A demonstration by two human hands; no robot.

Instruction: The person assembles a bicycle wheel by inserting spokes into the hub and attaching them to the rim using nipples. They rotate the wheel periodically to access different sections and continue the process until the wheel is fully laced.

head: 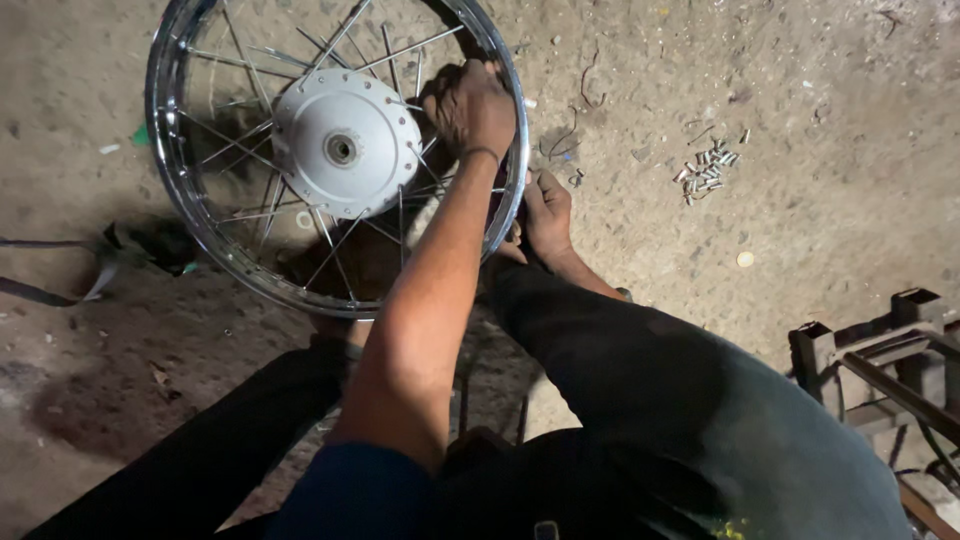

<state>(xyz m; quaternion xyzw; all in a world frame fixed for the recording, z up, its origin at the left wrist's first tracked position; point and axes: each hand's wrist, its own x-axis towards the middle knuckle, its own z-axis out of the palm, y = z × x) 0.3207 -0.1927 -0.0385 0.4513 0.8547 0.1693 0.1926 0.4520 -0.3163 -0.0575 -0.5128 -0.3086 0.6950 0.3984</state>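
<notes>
A chrome spoked wheel point(170, 150) with a pale grey hub point(345, 140) lies on the dirt floor in front of my knees. My left hand point(470, 105) reaches inside the wheel at its upper right, fingers curled around spokes point(400, 50) close to the rim. My right hand point(548, 215) sits outside the rim at its right edge, fingers closed against it; whether something small is pinched there is hidden. My right forearm passes behind my right knee point(640, 350).
A small heap of short metal spoke nipples point(708, 168) lies on the floor to the right, with a round disc point(745, 259) below it. Bent wire scraps point(575, 130) are near the rim. A dark metal frame point(880, 350) stands at right; a dark strap point(120, 250) lies at left.
</notes>
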